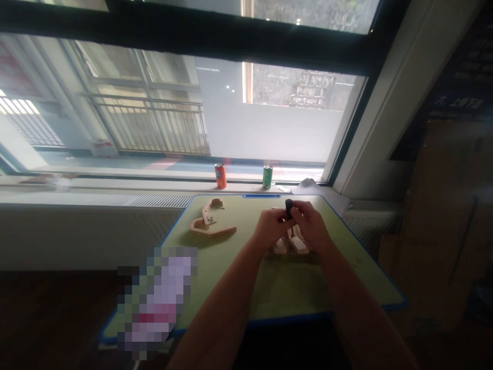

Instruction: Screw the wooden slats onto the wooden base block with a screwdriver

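Observation:
A screwdriver with a black handle [289, 206] stands nearly upright above the table, its thin shaft pointing down toward pale wooden parts [298, 245]. My right hand [311, 223] is closed, with thumb and fingers on the handle. Just left of it, my left hand [271, 226] is also closed, its fingertips pressed against the lower handle. Beneath both hands the wooden parts lie on the table, partly hidden by them; where the tip meets them is too small to tell. Off to the left rest two curved wooden pieces [212, 231] with small metal bits beside them.
The green tabletop [227, 272] has a blue edge. A pixelated purplish item [164, 295] covers its left front corner. On the windowsill behind stand an orange can [220, 176] and a green can [267, 177]. Cardboard [447, 216] stands at the right.

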### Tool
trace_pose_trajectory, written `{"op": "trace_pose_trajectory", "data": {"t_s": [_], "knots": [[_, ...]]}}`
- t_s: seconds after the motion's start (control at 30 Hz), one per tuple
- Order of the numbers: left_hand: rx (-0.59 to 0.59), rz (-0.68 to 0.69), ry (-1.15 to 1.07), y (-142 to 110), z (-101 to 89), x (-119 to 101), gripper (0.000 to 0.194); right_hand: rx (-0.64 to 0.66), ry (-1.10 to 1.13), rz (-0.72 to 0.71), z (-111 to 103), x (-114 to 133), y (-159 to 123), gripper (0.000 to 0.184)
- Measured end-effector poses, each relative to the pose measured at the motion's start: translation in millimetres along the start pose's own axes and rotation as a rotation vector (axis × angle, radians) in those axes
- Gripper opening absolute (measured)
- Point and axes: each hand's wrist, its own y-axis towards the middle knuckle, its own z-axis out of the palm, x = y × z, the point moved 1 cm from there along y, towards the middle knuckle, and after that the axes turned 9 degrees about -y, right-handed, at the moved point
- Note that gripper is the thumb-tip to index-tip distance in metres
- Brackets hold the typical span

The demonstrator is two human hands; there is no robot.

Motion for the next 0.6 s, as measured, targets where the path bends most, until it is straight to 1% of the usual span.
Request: {"op": "trace_pose_trajectory", "data": {"t_s": [0.03,0.1,0.17,0.23,0.27,0.33,0.4,0.47,0.5,0.53,0.57,0.6], "knots": [[0.027,-0.006,-0.03,0.2,0.0,-0.1,0.037,-0.003,0.004,0.033,0.4,-0.5,-0.3,0.025],[0.118,-0.012,-0.124,0.4,1.3,-1.9,0.037,-0.005,0.059,0.091,-0.4,-0.3,-1.6,0.029],[0.206,-0.016,-0.222,-0.2,3.6,-5.5,0.035,0.018,0.206,0.106,-3.1,4.4,-2.6,0.037],[0.264,-0.014,-0.277,-1.2,5.9,-9.5,0.035,0.035,0.39,0.112,-7.2,14.1,-1.6,0.043],[0.288,-0.013,-0.288,-1.7,6.6,-10.9,0.034,0.038,0.456,0.131,-9.4,19.9,0.2,0.042],[0.318,-0.013,-0.301,-2.1,7.0,-11.3,0.032,0.068,0.512,0.184,-12.5,31.5,6.4,0.035],[0.282,-0.022,-0.311,-1.5,5.7,-8.1,0.03,0.18,0.508,0.197,-12.0,40.7,14.2,0.027],[0.175,-0.034,-0.29,-0.2,3.6,-2.8,0.028,0.322,0.496,0.156,-7.1,44.8,20.5,0.021],[0.119,-0.037,-0.259,0.5,2.7,-0.4,0.028,0.367,0.483,0.141,-3.4,44.5,22.4,0.019],[0.078,-0.038,-0.216,1.1,2.2,1.5,0.027,0.383,0.467,0.137,0.5,42.8,23.4,0.017],[0.051,-0.033,-0.172,1.6,2.0,2.5,0.026,0.365,0.453,0.143,4.0,40.1,23.6,0.015],[0.037,-0.025,-0.135,1.9,2.1,2.6,0.025,0.322,0.449,0.157,6.7,36.9,23.4,0.013]]}}
